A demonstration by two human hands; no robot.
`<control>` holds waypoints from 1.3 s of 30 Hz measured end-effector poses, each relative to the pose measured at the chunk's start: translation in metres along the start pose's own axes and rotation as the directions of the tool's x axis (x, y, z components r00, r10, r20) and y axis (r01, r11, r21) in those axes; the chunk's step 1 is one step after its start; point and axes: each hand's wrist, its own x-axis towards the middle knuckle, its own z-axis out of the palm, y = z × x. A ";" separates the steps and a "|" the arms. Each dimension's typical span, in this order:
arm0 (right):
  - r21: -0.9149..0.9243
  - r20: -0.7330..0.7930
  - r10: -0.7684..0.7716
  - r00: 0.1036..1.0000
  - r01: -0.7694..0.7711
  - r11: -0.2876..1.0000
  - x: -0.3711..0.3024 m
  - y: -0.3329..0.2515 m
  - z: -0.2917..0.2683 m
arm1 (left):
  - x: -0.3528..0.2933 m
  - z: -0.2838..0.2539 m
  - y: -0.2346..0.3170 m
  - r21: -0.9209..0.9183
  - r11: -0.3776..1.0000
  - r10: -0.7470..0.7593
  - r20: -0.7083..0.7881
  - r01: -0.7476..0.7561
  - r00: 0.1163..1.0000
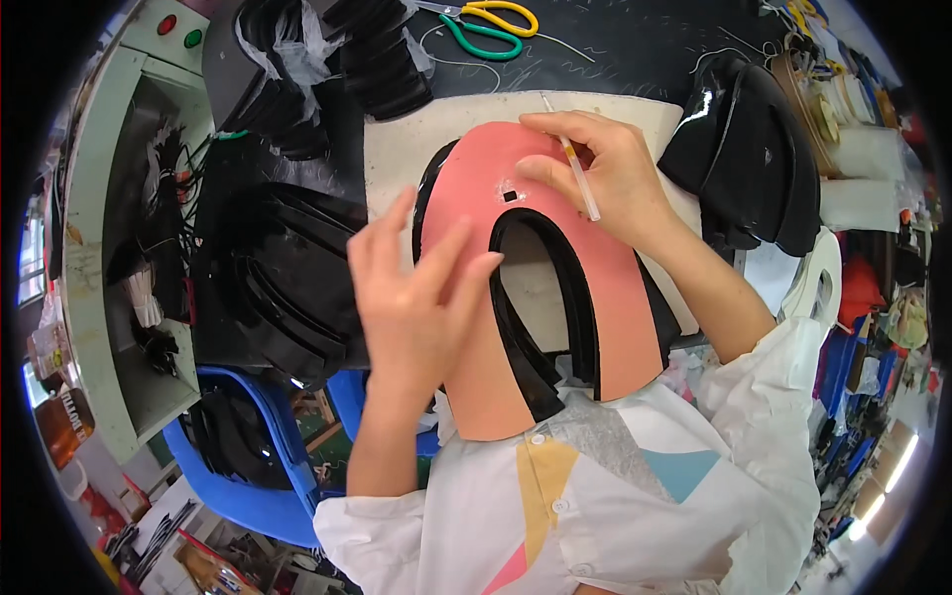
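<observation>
A pink, horseshoe-shaped template lies over black glossy curved pieces, whose edges show around its opening and sides. A small black square sits in a cut-out in its upper middle. Above its left side is my left hand, fingers spread and slightly blurred, holding nothing. My right hand is at the upper right of the template, a thin clear pen held slanting between its fingers. The thumb and index finger reach over the pink surface; whether they touch it is hard to tell.
A pale board lies beneath on the black table. Stacks of black glossy pieces stand left and right. Scissors with yellow and green handles lie at the back. A blue stool holding black pieces is at lower left.
</observation>
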 end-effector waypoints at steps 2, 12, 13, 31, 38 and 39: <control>0.001 -0.002 -0.011 1.000 0.011 1.000 -0.001 0.000 0.000 | -0.002 0.014 0.005 -0.014 1.000 -0.016 -0.022 0.016 1.000; -0.238 -0.101 -0.350 0.931 0.319 0.917 0.003 -0.007 -0.005 | -0.004 0.021 0.005 -0.043 0.998 -0.052 -0.050 0.050 0.997; -0.212 -0.119 -0.362 0.924 0.333 0.919 0.004 -0.011 -0.007 | -0.004 0.021 0.005 -0.040 0.998 -0.050 -0.055 0.048 0.997; 0.193 -0.010 -0.039 0.999 0.040 0.980 -0.004 -0.017 0.008 | -0.005 0.022 0.003 -0.096 0.993 -0.069 -0.036 0.065 0.997; -0.072 -0.291 0.216 0.932 -0.247 0.966 -0.003 0.031 -0.033 | -0.002 0.013 -0.007 -0.171 0.982 -0.087 -0.031 0.080 0.996; -0.110 -0.489 0.146 0.860 -0.227 0.968 0.002 0.051 -0.053 | -0.004 0.014 -0.007 -0.126 0.992 -0.034 -0.062 0.026 0.998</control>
